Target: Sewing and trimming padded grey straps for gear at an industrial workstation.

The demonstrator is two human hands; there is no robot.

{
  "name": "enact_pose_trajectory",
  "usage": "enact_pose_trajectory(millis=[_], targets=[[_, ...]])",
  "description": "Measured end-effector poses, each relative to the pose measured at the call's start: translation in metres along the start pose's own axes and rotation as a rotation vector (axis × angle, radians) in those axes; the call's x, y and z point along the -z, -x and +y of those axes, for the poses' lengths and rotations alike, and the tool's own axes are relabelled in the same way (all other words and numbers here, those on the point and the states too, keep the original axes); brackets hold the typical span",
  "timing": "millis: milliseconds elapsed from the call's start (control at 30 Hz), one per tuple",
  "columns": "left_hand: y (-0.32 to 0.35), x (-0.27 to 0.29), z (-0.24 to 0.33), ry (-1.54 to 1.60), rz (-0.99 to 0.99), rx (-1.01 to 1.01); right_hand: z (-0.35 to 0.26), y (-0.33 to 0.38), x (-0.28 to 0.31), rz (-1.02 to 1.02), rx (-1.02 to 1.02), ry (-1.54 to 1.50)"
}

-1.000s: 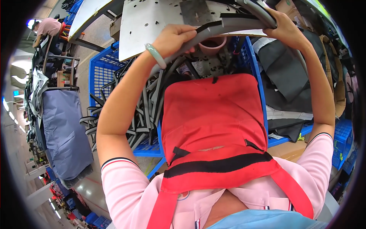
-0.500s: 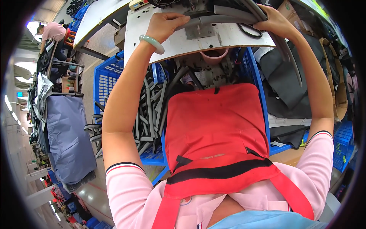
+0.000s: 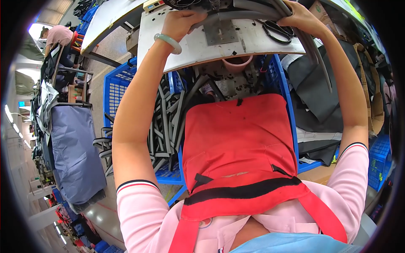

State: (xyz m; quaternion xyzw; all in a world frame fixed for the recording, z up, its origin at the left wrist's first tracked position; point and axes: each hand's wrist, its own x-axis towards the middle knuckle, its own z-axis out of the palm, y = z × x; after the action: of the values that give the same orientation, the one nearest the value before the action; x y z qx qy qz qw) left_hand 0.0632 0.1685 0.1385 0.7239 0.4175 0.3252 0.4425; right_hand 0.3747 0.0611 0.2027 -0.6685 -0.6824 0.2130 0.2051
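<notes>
Both my arms reach forward over a white worktable (image 3: 185, 57). My left hand (image 3: 181, 24), a pale green bangle at its wrist, is closed on the left end of a grey padded strip (image 3: 240, 16). That strip runs across the tabletop to my right hand (image 3: 301, 19), whose fingers close around it and several more grey strips (image 3: 310, 48). Their loose ends hang over the table's right side. Between my hands, beyond the strip, part of a dark machine (image 3: 214, 5) shows at the top edge. Black-handled scissors (image 3: 278, 33) lie below my right hand, beside a metal plate (image 3: 220, 33).
Blue crates (image 3: 120, 90) stand under the table; the left one holds several grey strips (image 3: 166, 122). A red apron (image 3: 238, 135) covers my lap. A pink bucket (image 3: 237, 64) sits beneath the table edge. Dark sheets (image 3: 318, 92) lie at right. Another person (image 3: 60, 34) bends at far left.
Both hands and the grey strip have shifted slightly away from me, toward the machine. More of the scissors and metal plate shows now.
</notes>
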Motion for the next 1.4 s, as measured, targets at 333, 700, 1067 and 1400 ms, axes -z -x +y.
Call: enact_pose_trajectory(millis=[333,700,1067,1400], targets=[[-0.003,0.019,-0.014,0.117,0.106,-0.05,0.017,0.002,0.001,0.157,0.093,-0.006],[0.018,0.04,-0.141,-0.66,0.276,-0.137,0.112,0.295,0.081,0.549,-0.355,0.163],[0.018,0.035,-0.131,-0.906,0.307,-0.209,0.207,0.715,0.032,0.236,-1.406,0.291],[0.036,0.016,-0.112,-0.819,0.379,-0.129,0.156,0.218,-0.065,0.466,-0.046,0.042]])
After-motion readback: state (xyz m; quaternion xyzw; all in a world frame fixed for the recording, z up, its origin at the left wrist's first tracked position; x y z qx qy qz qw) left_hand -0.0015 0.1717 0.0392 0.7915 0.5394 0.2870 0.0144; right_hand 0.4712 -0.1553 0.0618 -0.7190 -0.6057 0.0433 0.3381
